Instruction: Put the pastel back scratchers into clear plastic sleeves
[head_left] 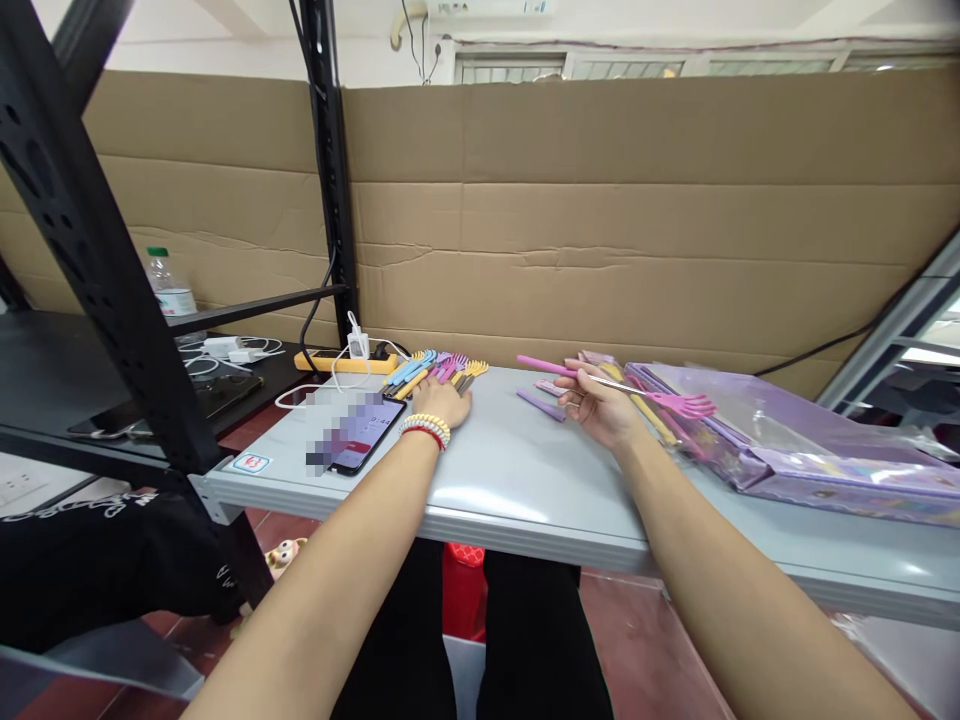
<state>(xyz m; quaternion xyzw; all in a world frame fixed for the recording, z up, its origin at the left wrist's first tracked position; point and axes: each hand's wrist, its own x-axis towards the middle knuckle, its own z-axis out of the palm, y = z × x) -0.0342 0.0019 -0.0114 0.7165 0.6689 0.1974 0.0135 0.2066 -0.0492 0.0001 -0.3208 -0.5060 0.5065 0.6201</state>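
In my right hand [596, 405] is a pink back scratcher [682, 403] with a thin metal shaft. Its pink handle points left and its clawed head points right, over the packages. My left hand [442, 402] lies against the near side of a pile of back scratchers [420, 370], fingers forward and spread, the tips partly hidden. Blue, pink and yellow claw heads show at the back of that pile, with the handles toward me. Below my right hand a flat purple strip [541, 405] rests on the table.
A phone [360, 435] lies left of my left wrist, near a yellow power strip [375, 362] with white cables. Purple packages in clear plastic [825, 430] cover the table's right side. A black shelf post [330, 150] and a cardboard wall [637, 220] stand behind.
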